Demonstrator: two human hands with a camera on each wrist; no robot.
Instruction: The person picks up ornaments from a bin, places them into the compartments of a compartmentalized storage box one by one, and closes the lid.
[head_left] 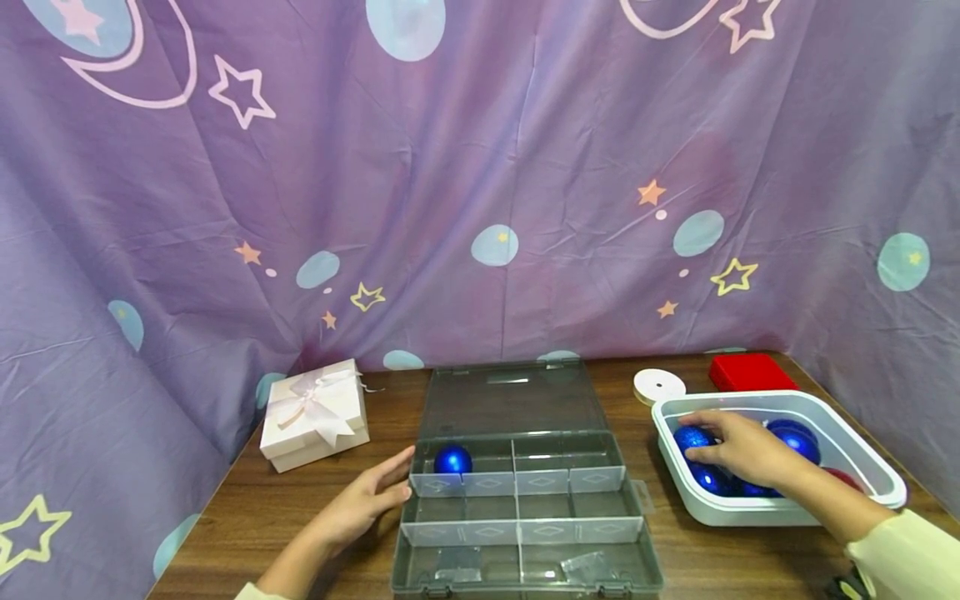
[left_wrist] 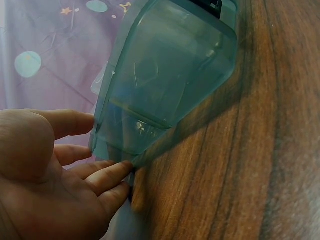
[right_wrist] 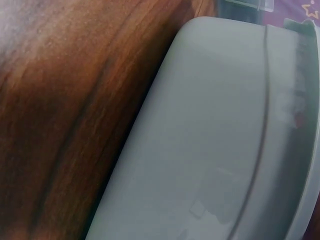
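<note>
Divided case (head_left: pixel 528 590) taken as reference; it lies open on the wooden table (head_left: pixel 240 533). Its near row holds two small clear plastic pieces (head_left: pixel 459 564) (head_left: pixel 588 568), one per compartment; what they are, can't tell. Middle row shows no ball.

Left hand (head_left: pixel 360 507) is at the case's left side, fingers extended and a bit apart, fingertips against the wall, gripping nothing. Right hand (head_left: pixel 746 450) is right of the case, inside the white tub (head_left: pixel 750 510), thumb and fingers curved round a glittery blue ball (head_left: pixel 695 437), pinching it. Right wrist view gets only the tub's outside, so grip is read from the head view alone.

Progress: looks early. One smooth blue ball (head_left: pixel 453 460) sits in the case's far-left compartment; that's the only one in. Left over, right of the case in the tub: the pinched ball, more blue balls (head_left: pixel 712 479) (head_left: pixel 797 442) and something red (head_left: pixel 843 478), partly behind the forearm. Exact count hidden.

Beyond the case's rows, its lid (head_left: pixel 510 404) lies folded back. Far left of the case: white gift box (head_left: pixel 318 417) with ribbon bow. Far right: white roll (head_left: pixel 660 385), then red box (head_left: pixel 752 372). Behind the case hangs a purple cloth (head_left: pixel 450 192), stars and moons.

Text: no brand, label or writing legible; only diamond marks on the case's dividers.
</note>
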